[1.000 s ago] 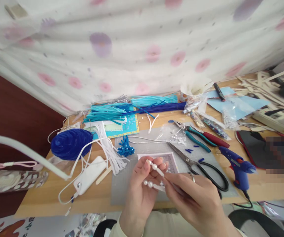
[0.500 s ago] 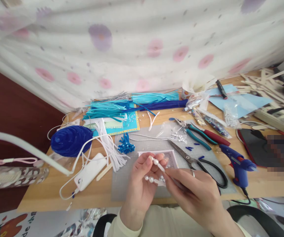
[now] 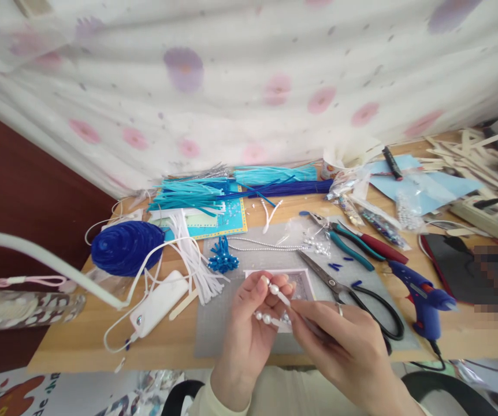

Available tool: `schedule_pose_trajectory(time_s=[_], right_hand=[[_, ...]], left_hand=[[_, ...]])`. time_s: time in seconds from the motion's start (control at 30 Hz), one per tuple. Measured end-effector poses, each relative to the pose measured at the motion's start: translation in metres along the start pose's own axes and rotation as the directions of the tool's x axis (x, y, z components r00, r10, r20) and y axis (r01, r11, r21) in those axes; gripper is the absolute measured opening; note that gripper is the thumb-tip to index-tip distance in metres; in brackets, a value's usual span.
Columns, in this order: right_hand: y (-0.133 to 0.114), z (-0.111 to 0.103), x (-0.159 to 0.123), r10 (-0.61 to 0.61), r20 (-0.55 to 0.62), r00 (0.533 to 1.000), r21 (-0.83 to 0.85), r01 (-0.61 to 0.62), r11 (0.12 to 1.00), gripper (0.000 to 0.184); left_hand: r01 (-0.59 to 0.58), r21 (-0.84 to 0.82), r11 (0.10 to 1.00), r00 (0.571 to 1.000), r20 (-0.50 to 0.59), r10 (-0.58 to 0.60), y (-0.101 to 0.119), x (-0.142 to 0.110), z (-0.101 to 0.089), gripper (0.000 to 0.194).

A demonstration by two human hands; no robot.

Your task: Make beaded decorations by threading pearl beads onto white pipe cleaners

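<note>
My left hand (image 3: 249, 329) is turned palm up, its thumb and fingertips pinching one end of a white pearl-beaded stem (image 3: 275, 289). The fingers of my right hand (image 3: 344, 346) are closed on the stem's other end, though their tips partly hide it. A lower row of pearls and a white fuzzy stretch (image 3: 267, 318) crosses my left palm; whether it is the same piece I cannot tell. Under the hands lies a shallow white-rimmed box (image 3: 307, 279). Scissors (image 3: 332, 283) rest just beyond my right hand. A blue beaded pipe-cleaner flower (image 3: 223, 257) sits beyond my left hand.
A grey cutting mat (image 3: 214, 323) covers the front middle. Pliers (image 3: 353, 249) and a blue glue gun (image 3: 424, 300) lie on the right. On the left are a blue coiled ball (image 3: 127, 248), white pipe cleaners (image 3: 205, 277) and a white power bank (image 3: 160, 303). Blue stems (image 3: 292, 188) line the back.
The view has shifted slightly, so the table things sit a little lower and further right. Both hands keep their hold on the beaded stem, with almost no movement.
</note>
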State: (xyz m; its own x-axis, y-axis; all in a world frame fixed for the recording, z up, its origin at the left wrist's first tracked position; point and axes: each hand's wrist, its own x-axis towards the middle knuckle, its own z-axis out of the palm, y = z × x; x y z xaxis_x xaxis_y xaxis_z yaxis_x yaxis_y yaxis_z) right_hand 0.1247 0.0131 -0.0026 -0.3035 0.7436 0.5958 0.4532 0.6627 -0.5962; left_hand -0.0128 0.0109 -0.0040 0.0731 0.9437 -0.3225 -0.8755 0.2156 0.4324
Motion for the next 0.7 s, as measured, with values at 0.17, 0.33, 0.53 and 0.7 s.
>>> schedule_pose_trajectory(time_s=[0.17, 0.33, 0.53, 0.7], right_hand=[[-0.0001, -0.0006, -0.0002, -0.007, -0.016, 1.0, 0.002, 0.007, 1.0, 0.021], [-0.0021, -0.002, -0.001, -0.002, -0.013, 1.0, -0.004, 0.002, 1.0, 0.021], [-0.003, -0.0031, -0.0017, 0.004, -0.02, 1.0, -0.003, -0.004, 1.0, 0.022], [-0.0034, -0.0044, -0.0031, -0.005, -0.037, 0.999, -0.004, 0.005, 1.0, 0.022]], left_hand=[[0.014, 0.027, 1.0, 1.0, -0.018, -0.013, 0.0001, -0.0008, -0.0009, 0.014], [0.001, 0.033, 0.999, 0.999, -0.034, 0.0, 0.0005, -0.0021, 0.0006, 0.018], [0.002, 0.036, 0.999, 1.0, -0.028, -0.001, -0.0011, -0.0034, 0.0017, 0.019], [0.009, 0.028, 1.0, 1.0, -0.008, -0.009, -0.0022, -0.004, 0.0019, 0.017]])
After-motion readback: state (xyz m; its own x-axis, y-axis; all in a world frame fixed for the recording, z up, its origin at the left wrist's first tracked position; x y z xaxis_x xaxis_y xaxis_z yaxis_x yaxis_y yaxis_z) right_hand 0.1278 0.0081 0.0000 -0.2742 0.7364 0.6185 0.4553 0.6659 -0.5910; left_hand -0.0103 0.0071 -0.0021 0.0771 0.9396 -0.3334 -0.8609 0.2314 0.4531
